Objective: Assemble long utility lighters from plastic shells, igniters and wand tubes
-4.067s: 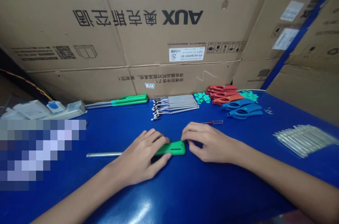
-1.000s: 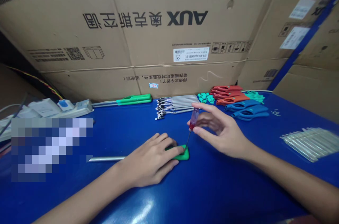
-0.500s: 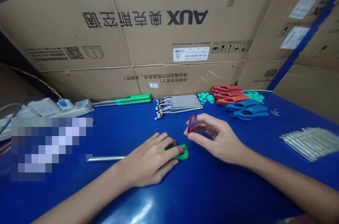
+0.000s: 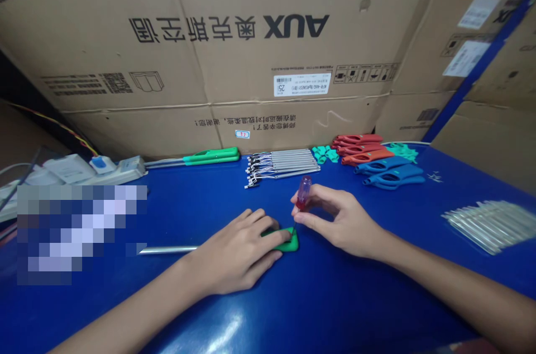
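Observation:
My left hand (image 4: 238, 253) lies over a green-handled lighter (image 4: 290, 239) on the blue table (image 4: 335, 298), fingers pressing its handle down. The lighter's metal tube (image 4: 167, 250) sticks out to the left. My right hand (image 4: 339, 220) pinches a small screwdriver (image 4: 304, 193) with a red and clear handle, held nearly upright. Its tip points down at the right end of the green handle.
Along the back stand cardboard boxes (image 4: 251, 52). In front of them lie two finished green lighters (image 4: 209, 157), a row of metal tubes with wires (image 4: 282, 164), red handle shells (image 4: 360, 147), blue handle shells (image 4: 389, 172) and small teal parts (image 4: 324, 154). Clear tubes (image 4: 489, 223) lie at right, a power strip (image 4: 104, 170) at left.
My right hand picked up the screwdriver from the table and set its tip on the green handle. Over the last second it brought the screwdriver more upright and closed its fingers round it.

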Demonstrator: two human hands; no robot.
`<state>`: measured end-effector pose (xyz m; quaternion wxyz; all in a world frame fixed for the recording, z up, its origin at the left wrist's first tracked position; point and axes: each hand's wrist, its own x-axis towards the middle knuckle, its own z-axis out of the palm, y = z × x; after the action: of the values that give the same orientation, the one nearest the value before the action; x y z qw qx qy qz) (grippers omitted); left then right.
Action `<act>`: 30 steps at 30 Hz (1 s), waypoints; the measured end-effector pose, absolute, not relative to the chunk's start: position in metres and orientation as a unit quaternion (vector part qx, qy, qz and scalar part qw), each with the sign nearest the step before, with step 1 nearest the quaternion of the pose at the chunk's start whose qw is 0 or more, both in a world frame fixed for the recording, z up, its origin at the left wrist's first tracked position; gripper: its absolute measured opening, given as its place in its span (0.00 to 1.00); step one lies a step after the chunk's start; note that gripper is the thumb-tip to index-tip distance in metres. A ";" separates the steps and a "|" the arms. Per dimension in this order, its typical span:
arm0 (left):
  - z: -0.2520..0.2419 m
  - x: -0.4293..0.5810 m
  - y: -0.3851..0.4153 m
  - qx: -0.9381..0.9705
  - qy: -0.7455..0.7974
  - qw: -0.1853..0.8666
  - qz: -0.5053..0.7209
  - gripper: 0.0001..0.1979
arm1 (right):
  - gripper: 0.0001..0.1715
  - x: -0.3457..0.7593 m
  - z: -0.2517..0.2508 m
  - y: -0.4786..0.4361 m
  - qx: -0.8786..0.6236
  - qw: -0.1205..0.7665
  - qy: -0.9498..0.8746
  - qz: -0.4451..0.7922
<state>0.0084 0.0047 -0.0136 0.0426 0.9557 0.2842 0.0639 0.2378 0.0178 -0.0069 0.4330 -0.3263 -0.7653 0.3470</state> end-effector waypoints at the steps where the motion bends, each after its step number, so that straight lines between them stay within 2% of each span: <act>1: -0.014 0.008 0.005 0.956 0.284 0.043 0.064 0.15 | 0.06 0.238 -0.007 0.018 -0.328 0.434 -0.762 0.351; 18: -0.015 0.009 0.006 0.957 0.279 0.028 0.073 0.14 | 0.06 0.232 -0.008 0.016 -0.357 0.392 -0.767 0.361; 30: -0.014 0.009 0.005 0.958 0.276 0.022 0.079 0.14 | 0.09 0.232 -0.011 0.019 -0.360 0.394 -0.772 0.346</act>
<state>0.0087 0.0054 -0.0142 0.0224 0.9577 0.2758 0.0788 0.2316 0.0193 -0.0114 0.3945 -0.3599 -0.7716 0.3457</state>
